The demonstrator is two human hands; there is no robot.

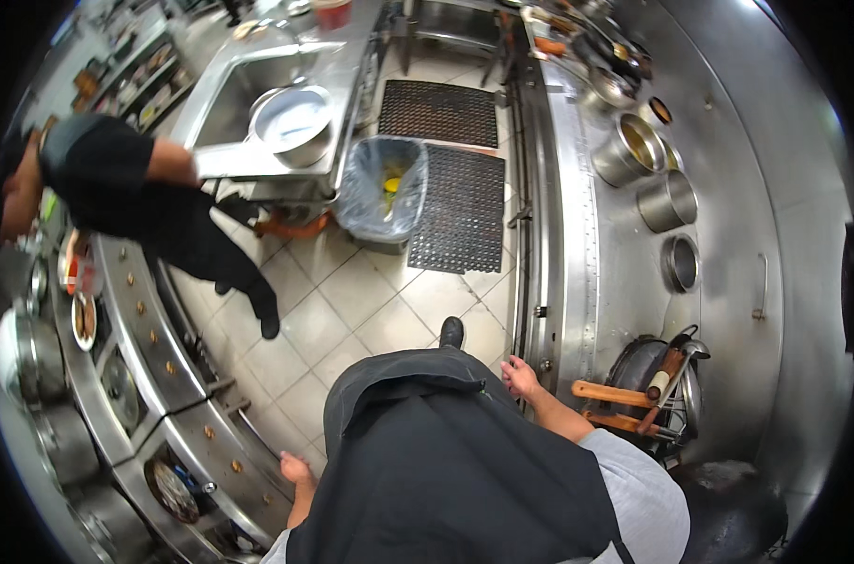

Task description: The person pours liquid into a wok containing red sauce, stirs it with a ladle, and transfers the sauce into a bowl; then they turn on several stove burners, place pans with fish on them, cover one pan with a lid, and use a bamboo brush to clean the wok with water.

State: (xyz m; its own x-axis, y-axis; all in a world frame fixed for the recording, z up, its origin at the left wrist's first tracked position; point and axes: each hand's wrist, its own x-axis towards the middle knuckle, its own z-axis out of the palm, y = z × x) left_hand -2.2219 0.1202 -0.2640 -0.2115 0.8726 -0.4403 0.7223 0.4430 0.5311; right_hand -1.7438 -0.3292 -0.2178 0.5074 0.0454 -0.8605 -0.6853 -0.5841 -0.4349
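My left hand hangs low beside the stove front, fingers loosely bent, with nothing seen in it. On the other side, my right hand hangs near the steel edge of the counter, empty, its fingers partly spread. Close to that hand on the counter are pans with wooden handles and a ladle. A black apron covers my front, and one dark shoe shows on the tiled floor.
A co-worker in black stands ahead on the left, beside a steel sink with a large pot. A lined bin and rubber mats lie ahead. Steel pots line the right counter; a wok is behind them.
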